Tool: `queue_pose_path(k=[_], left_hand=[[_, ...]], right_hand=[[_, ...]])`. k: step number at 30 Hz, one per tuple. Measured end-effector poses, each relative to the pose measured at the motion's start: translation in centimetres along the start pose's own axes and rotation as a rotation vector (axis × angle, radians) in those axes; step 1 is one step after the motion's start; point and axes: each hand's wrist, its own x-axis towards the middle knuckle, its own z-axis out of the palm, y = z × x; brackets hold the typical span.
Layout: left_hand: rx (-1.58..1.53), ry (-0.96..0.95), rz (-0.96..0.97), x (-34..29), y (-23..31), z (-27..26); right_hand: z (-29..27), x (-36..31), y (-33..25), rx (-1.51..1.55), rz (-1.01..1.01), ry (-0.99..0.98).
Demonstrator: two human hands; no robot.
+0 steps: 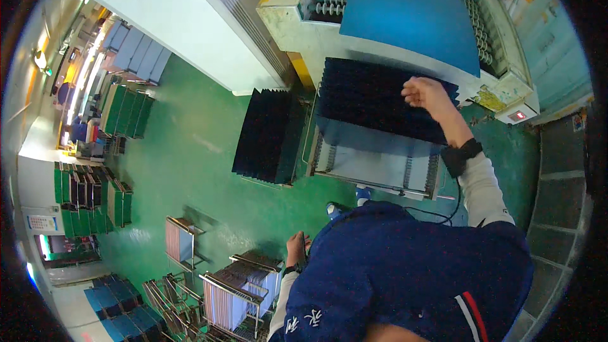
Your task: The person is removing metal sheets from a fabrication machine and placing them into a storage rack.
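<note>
My right hand (428, 96) hovers over a rack of dark panels (380, 92), its fingers loosely bent and slightly apart with nothing in them. The panels stand on edge, packed close, in a wheeled metal rack (373, 185) in front of me; its near part holds none. Just beyond it, a single blue panel (411, 16) lies flat on the rollers of a conveyor machine (288, 16). My left hand (295, 249) hangs low at my left side, fingers curled. A dark edge shows by those fingers, too small to make out.
Left of the rack stands another stack of dark panels (269, 136). Behind me at the left are racks of pale panels (237, 291) and a small rack (180, 240). A white cabinet (183, 25) borders the machine. A black cable (437, 215) runs across the green floor (196, 133).
</note>
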Motion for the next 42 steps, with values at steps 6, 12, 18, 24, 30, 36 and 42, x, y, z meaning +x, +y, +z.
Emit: queue_pose_path(k=[6,12,18,24,30,36,42], left_hand=[[0.040,-0.038,-0.005,1.6,0.1,-0.8],[0.111,-0.035,0.032,1.6,0.2,-1.1],[0.104,-0.057,0.015,2.5,-0.2,-2.3],[0.068,-0.069,-0.007,2.5,-0.4,-3.1],[0.046,-0.114,0.013,1.4,0.3,-3.2],[0.016,-0.071,0.007,1.9,-0.3,-3.1],[-0.012,-0.065,0.064,1.5,-0.7,-3.4]], right_hand=[[5.1,-4.5,3.6,-0.423,-0.177,-0.195],[7.6,-7.9,5.7,-1.062,-0.728,-0.063],[8.4,-9.1,7.1,-1.209,-0.853,-0.079],[9.4,-9.8,6.9,-1.147,-0.785,-0.048],[10.0,-9.7,7.2,-1.061,-0.773,0.077],[10.0,-8.4,7.4,-1.203,-0.698,-0.049],[9.2,-7.5,9.1,-1.376,-0.468,-0.052]])
